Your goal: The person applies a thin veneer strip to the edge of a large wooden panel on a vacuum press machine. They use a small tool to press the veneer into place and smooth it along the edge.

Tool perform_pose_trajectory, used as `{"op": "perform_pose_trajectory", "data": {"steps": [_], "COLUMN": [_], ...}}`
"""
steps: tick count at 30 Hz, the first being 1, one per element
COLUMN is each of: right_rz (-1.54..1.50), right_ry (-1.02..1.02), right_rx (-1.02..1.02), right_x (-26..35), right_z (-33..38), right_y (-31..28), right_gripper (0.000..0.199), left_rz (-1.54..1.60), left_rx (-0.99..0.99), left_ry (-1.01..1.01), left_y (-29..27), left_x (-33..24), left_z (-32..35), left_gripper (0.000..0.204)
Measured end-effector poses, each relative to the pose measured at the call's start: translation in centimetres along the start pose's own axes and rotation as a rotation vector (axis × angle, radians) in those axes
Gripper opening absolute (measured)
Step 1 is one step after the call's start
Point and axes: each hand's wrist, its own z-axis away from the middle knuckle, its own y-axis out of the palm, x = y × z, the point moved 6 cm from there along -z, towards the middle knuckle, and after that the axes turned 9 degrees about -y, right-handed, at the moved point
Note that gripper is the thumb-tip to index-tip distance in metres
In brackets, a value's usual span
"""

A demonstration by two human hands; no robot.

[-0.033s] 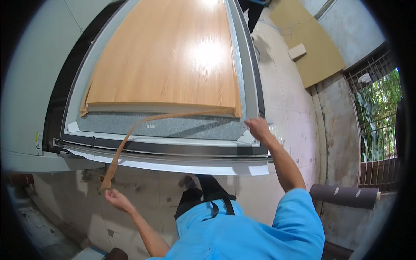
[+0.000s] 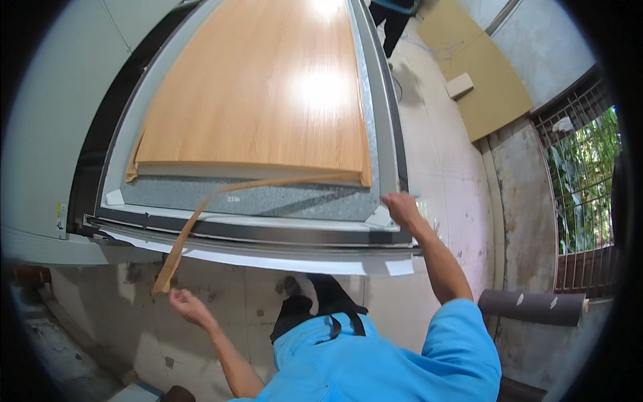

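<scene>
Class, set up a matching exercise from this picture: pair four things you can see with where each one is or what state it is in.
Things:
1. wood-grain strip
2. left hand
3. right hand
4. dark roll

Places or states:
A. lying on the floor at the right
B. resting on the door panel's near right corner
C. peeled loose, hanging over the near edge
D. below the strip's lower end

Pairs: 1-C, 2-D, 3-B, 4-A
</scene>
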Motion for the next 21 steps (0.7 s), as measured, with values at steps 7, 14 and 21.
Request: {"op": "perform_pose_trajectory", "data": {"steps": [7,14,21], "right_rz": [-0.265,-0.372,-0.448], "right_ry": [0.355,0.596,0.885], "right_rx": [-0.092,-0.279,-0.228], "right_x": [-5.7,-17.8,-28.0], "right_z": [16.6,36.6,56.1], "right_y": [-1.1,3.7,8.0], "right_gripper": [0.016,0.013,0.020], "left_rz": [0.078,-0.140,-0.496], "left_rx": [0.356,0.321,0.280], "left_ry": [0.619,1.133,0.853], "left_y": [12.3,29.3,39.1], "left_x": [-14.5,-23.5,-23.1], "left_z": [19.6,35.6,39.2], "left_gripper": [0.026,0.046,0.067]}}
